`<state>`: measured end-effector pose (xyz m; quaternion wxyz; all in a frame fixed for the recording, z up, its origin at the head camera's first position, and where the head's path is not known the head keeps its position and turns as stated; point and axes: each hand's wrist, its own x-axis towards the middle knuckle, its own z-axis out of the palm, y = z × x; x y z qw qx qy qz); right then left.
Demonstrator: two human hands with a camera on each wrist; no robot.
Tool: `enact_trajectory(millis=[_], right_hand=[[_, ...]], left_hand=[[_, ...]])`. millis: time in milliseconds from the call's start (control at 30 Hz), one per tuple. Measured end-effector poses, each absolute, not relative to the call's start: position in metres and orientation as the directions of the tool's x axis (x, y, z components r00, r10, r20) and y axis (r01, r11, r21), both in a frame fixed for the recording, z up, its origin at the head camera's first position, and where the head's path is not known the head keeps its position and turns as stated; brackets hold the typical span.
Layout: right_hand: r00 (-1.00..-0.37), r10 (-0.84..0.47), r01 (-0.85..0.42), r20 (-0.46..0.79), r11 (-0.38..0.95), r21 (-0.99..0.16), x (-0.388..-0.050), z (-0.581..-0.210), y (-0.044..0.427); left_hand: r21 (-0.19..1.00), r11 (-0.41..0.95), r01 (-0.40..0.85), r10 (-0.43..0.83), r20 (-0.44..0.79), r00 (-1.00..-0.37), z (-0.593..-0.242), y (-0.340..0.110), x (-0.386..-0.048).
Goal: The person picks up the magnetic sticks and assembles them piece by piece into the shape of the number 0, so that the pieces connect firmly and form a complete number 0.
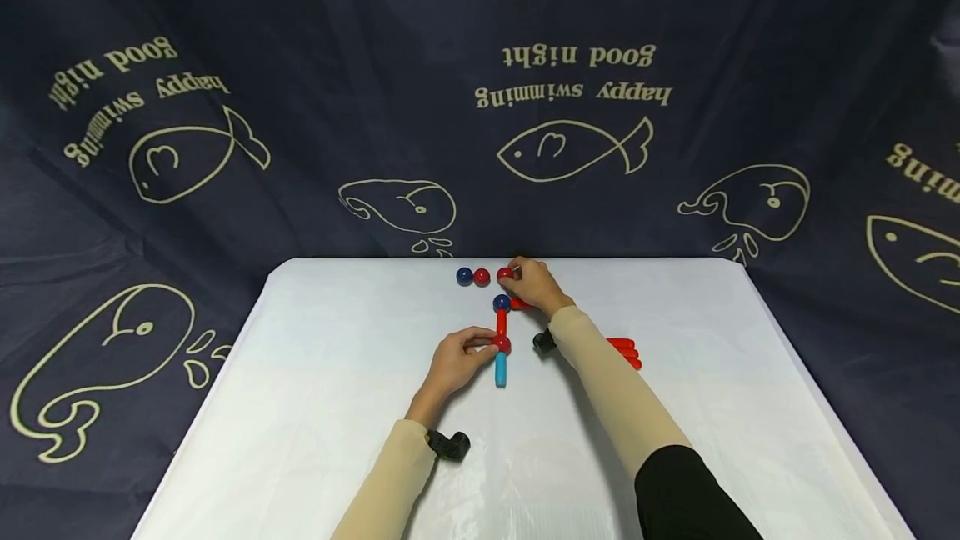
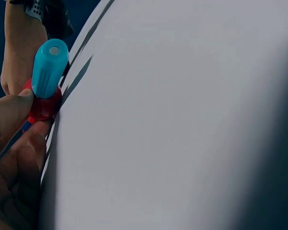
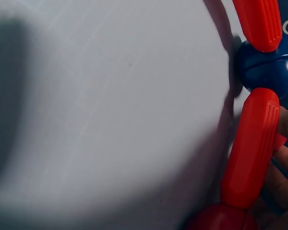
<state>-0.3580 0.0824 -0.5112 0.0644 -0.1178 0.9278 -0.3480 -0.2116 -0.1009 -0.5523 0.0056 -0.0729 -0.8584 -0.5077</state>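
My left hand point(image 1: 453, 359) pinches a glossy red ball point(image 1: 501, 345) between thumb and fingers. A light blue rod point(image 2: 50, 69) sticks out from that ball toward the near side. On its far side a red rod point(image 1: 501, 322) leads to a blue ball point(image 1: 502, 302). Another red rod point(image 3: 252, 148) runs from the blue ball to a red ball point(image 3: 222, 219) at the bottom of the right wrist view. Beyond the blue ball, my right hand point(image 1: 534, 283) grips a separate red ball point(image 1: 505, 274) with its fingertips; fingers partly cover it.
Left of the right hand, a dark blue ball point(image 1: 465, 277) and a red ball point(image 1: 482, 277) sit side by side. Several red rods point(image 1: 625, 350) lie at the right, partly behind the right forearm. The white table point(image 1: 300, 390) ends at a dark patterned cloth point(image 1: 585, 215).
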Motion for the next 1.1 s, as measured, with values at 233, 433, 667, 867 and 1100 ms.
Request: enact_trajectory(millis=[233,433,667,867,1100], right_hand=[[-0.966,-0.257,-0.181,-0.021,0.733,-0.655,-0.357,-0.511,0.086],[-0.967,-0.255,-0.181,-0.008,0.705,-0.686,-0.354,-0.513,0.092],[-0.968,-0.251,-0.199,0.028,0.692,-0.693,-0.351,-0.514,0.103],[-0.965,-0.253,-0.225,0.068,0.669,-0.708,-0.348,-0.513,0.108],[-0.966,-0.242,-0.231,0.094,0.637,-0.735,-0.338,-0.508,0.11]], left_hand=[[0.873,0.471,0.125,0.12,0.077,-0.99,-0.552,-0.101,-0.211],[0.879,0.461,0.121,0.118,0.074,-0.99,-0.552,-0.103,-0.211],[0.88,0.458,0.13,0.133,0.077,-0.988,-0.552,-0.102,-0.212],[0.88,0.457,0.131,0.125,0.082,-0.989,-0.553,-0.102,-0.213],[0.874,0.471,0.118,0.114,0.073,-0.991,-0.553,-0.102,-0.212]])
